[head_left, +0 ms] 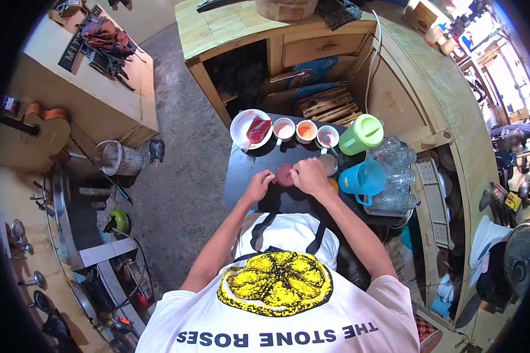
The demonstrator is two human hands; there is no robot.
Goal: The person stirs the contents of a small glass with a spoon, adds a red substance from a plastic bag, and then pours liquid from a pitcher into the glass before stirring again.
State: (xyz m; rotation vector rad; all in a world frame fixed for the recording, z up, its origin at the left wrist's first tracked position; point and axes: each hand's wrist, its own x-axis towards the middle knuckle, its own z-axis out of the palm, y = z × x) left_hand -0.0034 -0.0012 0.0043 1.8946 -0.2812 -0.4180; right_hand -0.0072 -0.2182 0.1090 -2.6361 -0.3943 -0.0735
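My right hand (311, 175) is closed at the right side of a glass of reddish drink (285, 175); what its fingers hold is too small to make out. To the left of that glass, my left hand (261, 183) has its fingers pressed together, and anything between them is hidden. Behind my hands stand a white bowl with a dark red packet (258, 129) and three white cups: one with pale contents (284, 129), one with orange contents (306, 131) and one with a spoon (327, 137). A clear glass (328, 165) is just beyond my right hand.
On the right of the black table (237, 176) stand a green lidded pitcher (361, 135), a blue pitcher (363, 177) and a tray of several glass mugs (394, 176). An orange item is partly hidden by my right wrist. A wooden cabinet (394, 94) borders the table behind and to the right.
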